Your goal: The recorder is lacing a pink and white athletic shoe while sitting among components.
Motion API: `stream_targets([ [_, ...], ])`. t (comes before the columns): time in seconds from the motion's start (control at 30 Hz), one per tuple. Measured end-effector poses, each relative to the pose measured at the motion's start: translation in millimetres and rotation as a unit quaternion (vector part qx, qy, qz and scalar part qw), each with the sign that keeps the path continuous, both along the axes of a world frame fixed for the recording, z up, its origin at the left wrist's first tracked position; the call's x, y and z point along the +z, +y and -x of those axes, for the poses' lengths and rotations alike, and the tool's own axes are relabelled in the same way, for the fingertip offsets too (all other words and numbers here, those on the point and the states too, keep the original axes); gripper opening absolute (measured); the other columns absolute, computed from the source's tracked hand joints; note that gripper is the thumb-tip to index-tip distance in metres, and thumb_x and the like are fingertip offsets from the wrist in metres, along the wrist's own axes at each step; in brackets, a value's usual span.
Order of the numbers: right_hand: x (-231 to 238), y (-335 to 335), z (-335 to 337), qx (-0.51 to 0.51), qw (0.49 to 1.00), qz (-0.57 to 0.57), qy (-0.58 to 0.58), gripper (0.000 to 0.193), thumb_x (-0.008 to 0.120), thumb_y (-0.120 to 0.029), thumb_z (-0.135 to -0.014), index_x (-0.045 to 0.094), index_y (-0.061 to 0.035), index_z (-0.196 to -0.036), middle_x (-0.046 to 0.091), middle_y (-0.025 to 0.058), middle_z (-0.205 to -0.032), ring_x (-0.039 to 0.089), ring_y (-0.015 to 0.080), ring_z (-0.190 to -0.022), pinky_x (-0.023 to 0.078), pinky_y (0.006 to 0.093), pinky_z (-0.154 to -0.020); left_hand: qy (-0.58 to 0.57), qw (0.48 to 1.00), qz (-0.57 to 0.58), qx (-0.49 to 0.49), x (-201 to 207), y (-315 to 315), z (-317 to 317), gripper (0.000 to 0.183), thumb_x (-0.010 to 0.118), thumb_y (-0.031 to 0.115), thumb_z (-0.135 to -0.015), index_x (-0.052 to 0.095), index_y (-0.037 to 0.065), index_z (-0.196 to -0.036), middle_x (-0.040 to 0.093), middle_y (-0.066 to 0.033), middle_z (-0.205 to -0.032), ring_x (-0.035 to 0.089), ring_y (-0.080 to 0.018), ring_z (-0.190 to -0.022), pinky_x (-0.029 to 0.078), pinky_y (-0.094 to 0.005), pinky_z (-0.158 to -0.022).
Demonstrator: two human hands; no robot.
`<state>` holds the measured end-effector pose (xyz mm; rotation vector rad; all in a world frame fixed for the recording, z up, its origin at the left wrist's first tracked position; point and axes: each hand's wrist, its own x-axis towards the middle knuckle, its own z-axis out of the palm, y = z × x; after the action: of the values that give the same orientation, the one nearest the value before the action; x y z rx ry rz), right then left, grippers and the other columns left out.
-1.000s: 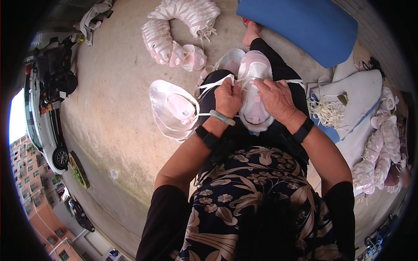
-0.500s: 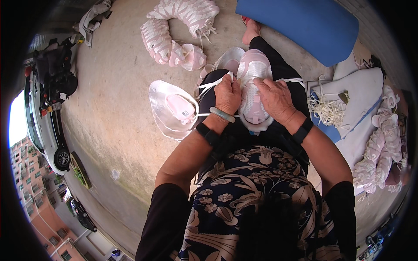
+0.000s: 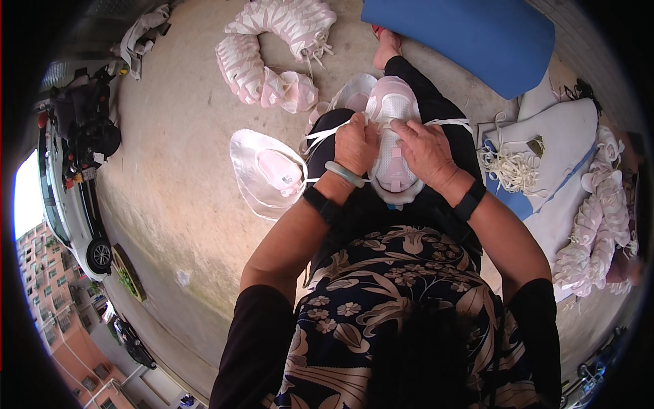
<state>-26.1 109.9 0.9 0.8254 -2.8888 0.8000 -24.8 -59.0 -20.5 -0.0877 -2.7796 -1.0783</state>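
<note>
A pink-and-white sneaker upper lies lengthwise across my lap, toe pointing away from me. White shoelace runs out to its left, and another lace end sticks out to its right. My left hand is closed at the left eyelet edge, pinching the lace between thumb and fingers. On the opposite edge, my right hand has its fingers bent together and pressed against the upper near the tongue; what sits between its fingertips is hidden.
A white cloth-lined holder with a pink insole-like piece stands left of my knee. A curved row of stacked uppers lies on the concrete ahead. Loose laces rest on a pale sheet to the right, near more uppers and a blue board.
The whole view has shifted slightly. Both hands stay at the same eyelet area of the upper, with only small finger movement.
</note>
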Motion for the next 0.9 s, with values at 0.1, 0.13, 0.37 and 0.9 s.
stream_targets([
  [0.1, 3, 1, -1, 0.001, 1.000, 0.019, -0.002, 0.032, 0.058, -0.011, -0.074, 0.057, -0.0114, -0.106, 0.056, 0.0052, -0.084, 0.056, 0.0236, -0.074, 0.040, 0.0356, -0.072, -0.092, 0.992, -0.052, 0.071, 9, 0, -4, 0.017, 0.062, 0.010, -0.073, 0.049, 0.003, -0.083, 0.058, -0.0151, -0.069, 0.057, -0.0347, -0.061, 0.044, -0.0413, -0.052],
  [0.13, 4, 2, -1, 0.000, 1.000, 0.020, 0.000, 0.032, 0.058, -0.011, -0.074, 0.057, -0.0114, -0.106, 0.056, 0.0052, -0.084, 0.056, 0.0236, -0.074, 0.040, 0.0356, -0.072, -0.091, 0.992, -0.051, 0.070, 13, 2, -6, 0.017, 0.062, 0.010, -0.073, 0.049, 0.003, -0.083, 0.058, -0.0151, -0.069, 0.057, -0.0347, -0.061, 0.044, -0.0413, -0.052],
  [0.37, 17, -6, -3, 0.031, 0.999, 0.009, -0.005, 0.019, 0.058, -0.006, -0.071, 0.060, -0.0093, -0.089, 0.057, 0.0048, -0.084, 0.055, 0.0264, -0.075, 0.041, 0.0364, -0.070, 0.056, 0.986, 0.088, -0.133, 26, -2, -22, 0.038, 0.063, 0.016, -0.071, 0.054, 0.004, -0.105, 0.058, -0.0153, -0.091, 0.058, -0.0324, -0.079, 0.048, -0.0385, -0.065],
  [0.9, 2, -33, -2, -0.066, 0.996, 0.005, -0.056, 0.013, 0.062, -0.020, -0.073, 0.058, -0.0083, -0.077, 0.061, 0.0069, -0.076, 0.060, 0.0238, -0.074, 0.041, 0.0372, -0.068, -0.055, 0.995, 0.018, -0.085, 18, -10, -18, 0.011, 0.052, 0.008, -0.069, 0.053, 0.000, -0.076, 0.058, -0.0181, -0.066, 0.058, -0.0358, -0.062, 0.047, -0.0408, -0.057],
])
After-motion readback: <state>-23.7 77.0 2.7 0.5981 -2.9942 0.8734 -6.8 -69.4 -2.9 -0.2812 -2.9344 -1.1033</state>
